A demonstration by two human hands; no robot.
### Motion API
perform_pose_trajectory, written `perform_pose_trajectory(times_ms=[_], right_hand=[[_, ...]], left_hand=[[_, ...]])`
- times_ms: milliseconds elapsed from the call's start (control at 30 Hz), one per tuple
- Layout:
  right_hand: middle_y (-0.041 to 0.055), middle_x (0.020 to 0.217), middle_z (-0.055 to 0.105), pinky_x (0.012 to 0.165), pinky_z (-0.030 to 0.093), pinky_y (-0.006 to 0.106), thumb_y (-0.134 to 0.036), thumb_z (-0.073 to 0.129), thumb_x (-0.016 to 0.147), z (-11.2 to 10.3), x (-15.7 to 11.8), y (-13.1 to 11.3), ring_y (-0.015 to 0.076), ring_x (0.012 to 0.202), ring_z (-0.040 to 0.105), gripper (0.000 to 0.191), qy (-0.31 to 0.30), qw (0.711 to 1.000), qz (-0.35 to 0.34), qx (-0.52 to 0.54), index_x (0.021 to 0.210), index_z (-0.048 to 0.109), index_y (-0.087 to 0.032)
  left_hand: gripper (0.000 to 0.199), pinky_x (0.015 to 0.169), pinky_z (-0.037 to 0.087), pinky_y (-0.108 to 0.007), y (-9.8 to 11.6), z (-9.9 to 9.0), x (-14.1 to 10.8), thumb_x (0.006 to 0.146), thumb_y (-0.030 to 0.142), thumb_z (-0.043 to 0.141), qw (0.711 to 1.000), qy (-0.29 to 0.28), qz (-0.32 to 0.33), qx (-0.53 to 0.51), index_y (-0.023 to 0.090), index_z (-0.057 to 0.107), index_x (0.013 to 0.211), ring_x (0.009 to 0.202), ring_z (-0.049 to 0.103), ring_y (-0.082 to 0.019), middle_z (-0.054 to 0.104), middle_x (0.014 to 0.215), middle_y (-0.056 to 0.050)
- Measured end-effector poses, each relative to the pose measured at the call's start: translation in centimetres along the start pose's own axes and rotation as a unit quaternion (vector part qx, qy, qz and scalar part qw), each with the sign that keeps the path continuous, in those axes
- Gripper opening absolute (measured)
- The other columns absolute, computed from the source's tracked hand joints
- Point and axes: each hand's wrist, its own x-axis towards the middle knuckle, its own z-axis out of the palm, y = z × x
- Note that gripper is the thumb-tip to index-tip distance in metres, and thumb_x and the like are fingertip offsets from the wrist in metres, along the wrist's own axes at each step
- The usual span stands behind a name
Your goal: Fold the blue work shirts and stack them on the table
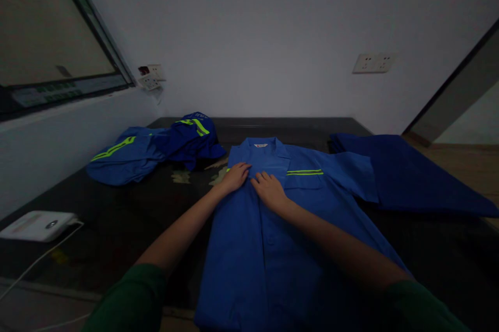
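Note:
A blue short-sleeved work shirt (239,254) lies on the dark table, its collar toward the wall. The left side is folded inward, while the sleeve on the right is spread out. A yellow-green double stripe crosses its chest. My left hand (235,177) rests on the folded left part below the collar, fingers lying flat on the cloth. Close beside it, my right hand (268,190) lies on the front near the middle, its fingers slightly apart and touching the fabric. Both hands are open on top of the shirt.
Crumpled blue garments with yellow-green stripes (127,160) lie at the back left. A folded dark blue cloth (417,176) is on the right. A white device (37,225) with a cable sits at the left edge of the table (156,207). The wall (253,51) stands behind.

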Motion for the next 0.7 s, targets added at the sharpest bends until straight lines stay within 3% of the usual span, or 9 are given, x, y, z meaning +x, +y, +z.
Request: perform_pose_trajectory(times_ms=[200, 367, 467, 567, 700], right_hand=[[0.0136, 0.119, 0.061, 0.086, 0.046, 0.036, -0.012, 0.043, 0.095, 0.7, 1.6, 1.2, 0.0238, 0.107, 0.055, 0.026, 0.022, 0.999, -0.022, -0.019, 0.112, 0.062, -0.012], [0.0112, 0.106, 0.065, 0.085, 0.044, 0.029, -0.022, 0.045, 0.096, -0.1, 0.6, 1.7, 0.021, 0.101, 0.059, 0.022, 0.035, 0.997, 0.046, 0.042, 0.105, 0.063, -0.014], [0.0096, 0.1, 0.068, 0.079, 0.044, 0.027, -0.026, 0.043, 0.098, 0.3, 0.2, 1.7, 0.0199, 0.094, 0.062, 0.024, 0.01, 0.991, 0.095, 0.097, 0.104, 0.063, -0.015], [0.009, 0.097, 0.069, 0.08, 0.044, 0.027, -0.026, 0.043, 0.098, 1.4, 0.1, 1.9, 0.0198, 0.094, 0.063, 0.025, 0.003, 0.981, 0.124, 0.152, 0.098, 0.065, -0.015], [0.0077, 0.098, 0.07, 0.082, 0.043, 0.025, -0.024, 0.045, 0.097, 2.3, 0.2, 2.4, 0.018, 0.095, 0.063, 0.024, 0.021, 0.964, 0.137, 0.227, 0.096, 0.068, -0.015]], left_hand=[[0.042, 0.115, 0.028, -0.045, -0.5, 1.0, -0.3, 0.096, 0.022, 0.033, 0.999, 0.002, -0.023, -0.026, 0.019, 0.053, 0.133, 0.137, 0.039, -0.023, 0.049, 0.143, -0.01], [0.039, 0.114, 0.028, -0.047, 0.0, 1.2, -0.5, 0.097, 0.024, 0.033, 0.997, 0.034, -0.033, -0.063, 0.018, 0.058, 0.127, 0.135, 0.042, -0.023, 0.052, 0.141, -0.011], [0.037, 0.116, 0.027, -0.044, 0.7, 0.4, -0.9, 0.097, 0.024, 0.035, 0.994, 0.066, -0.029, -0.083, 0.016, 0.061, 0.121, 0.134, 0.044, -0.022, 0.055, 0.137, -0.011], [0.031, 0.115, 0.029, -0.041, 1.3, -1.2, -1.4, 0.095, 0.021, 0.039, 0.983, 0.097, 0.044, -0.147, 0.018, 0.066, 0.11, 0.124, 0.053, -0.02, 0.064, 0.125, -0.007], [0.022, 0.097, 0.046, -0.035, 1.4, -2.7, -1.6, 0.09, 0.025, 0.052, 0.958, 0.024, 0.154, -0.24, 0.017, 0.068, 0.101, 0.102, 0.064, -0.02, 0.07, 0.104, -0.007]])
